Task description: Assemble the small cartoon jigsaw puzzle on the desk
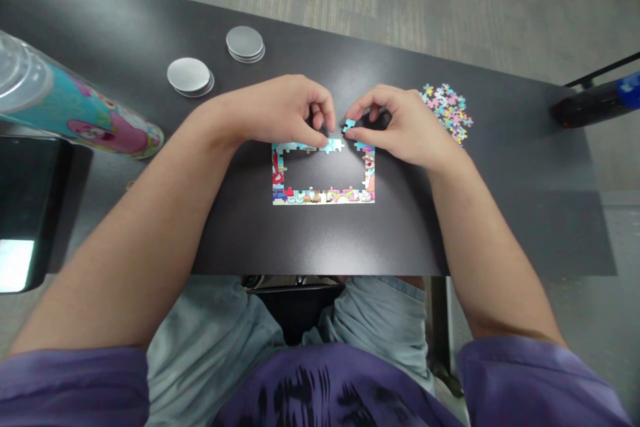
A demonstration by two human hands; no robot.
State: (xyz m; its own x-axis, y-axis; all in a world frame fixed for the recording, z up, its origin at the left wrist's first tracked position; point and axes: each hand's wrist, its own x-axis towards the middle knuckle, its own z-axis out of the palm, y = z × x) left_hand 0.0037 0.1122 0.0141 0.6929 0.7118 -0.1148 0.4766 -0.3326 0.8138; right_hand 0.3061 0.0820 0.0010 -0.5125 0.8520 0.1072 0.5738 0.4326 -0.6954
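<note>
A rectangular puzzle border (324, 196) lies on the dark table, with a gap in its top edge toward the right. My left hand (293, 110) rests at the top edge, its thumb on light blue pieces (334, 145) beside the gap; its fingers are apart and curled, and nothing shows between them. Just above the gap, my right hand (400, 121) pinches a small light blue puzzle piece (349, 125) between thumb and forefinger. Loose colourful pieces (450, 110) lie in a pile beyond my right wrist.
Two stacks of silvery discs (245, 42) (189, 75) stand at the back left. A colourful cylinder (95, 110) and a dark device (30, 213) are at the left. A dark bottle-like object (595, 103) is at the right, near the table's edge.
</note>
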